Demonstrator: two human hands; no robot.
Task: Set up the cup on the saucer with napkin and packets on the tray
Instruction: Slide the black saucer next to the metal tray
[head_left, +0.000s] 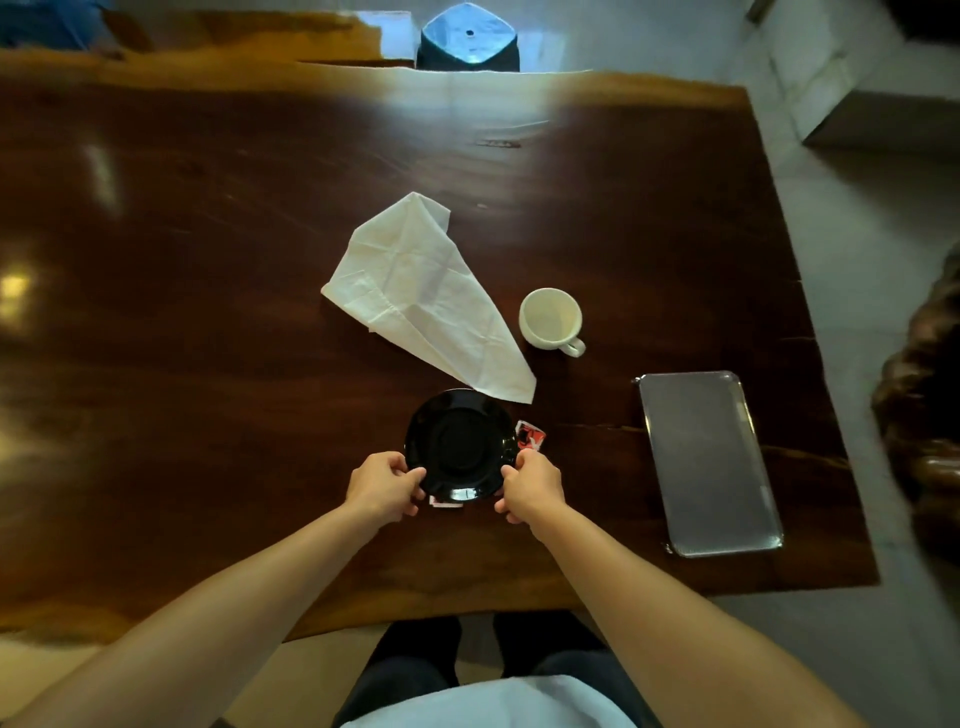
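saucer (460, 446), black, is gripped at its rim by the left hand (383, 486) and right hand (531, 486); packets (530, 435) peek from under it. napkin (423, 301) and cup (551, 319) lie beyond the hands, tray (709, 462) to their right.

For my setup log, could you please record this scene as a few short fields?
saucer: black, on the table, held at its near rim by both hands
left hand: fingers on left rim
right hand: fingers on right rim
packets: partly under saucer
napkin: unfolded, behind saucer
cup: empty, upright on table
tray: bare, at right
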